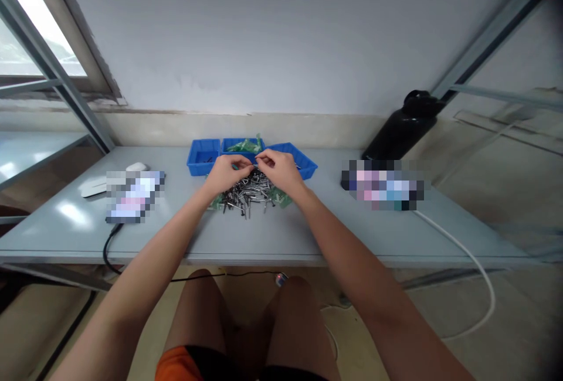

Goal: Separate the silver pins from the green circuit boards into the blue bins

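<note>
Side by side above a heap of dark and silver metal screws, my left hand and my right hand have their fingertips pinched close together. Whatever is between those fingertips is too small to make out. Just behind the hands stand three blue plastic bins: a left bin, a middle bin and a right bin set at an angle. Green plastic film lies in the middle bin, and more green film shows beside the heap. My right hand partly hides the right bin.
On the desk, a blurred phone with a black cable and a white mouse lie left. At right are another blurred device with a white cable and a black bottle. A wall rises behind.
</note>
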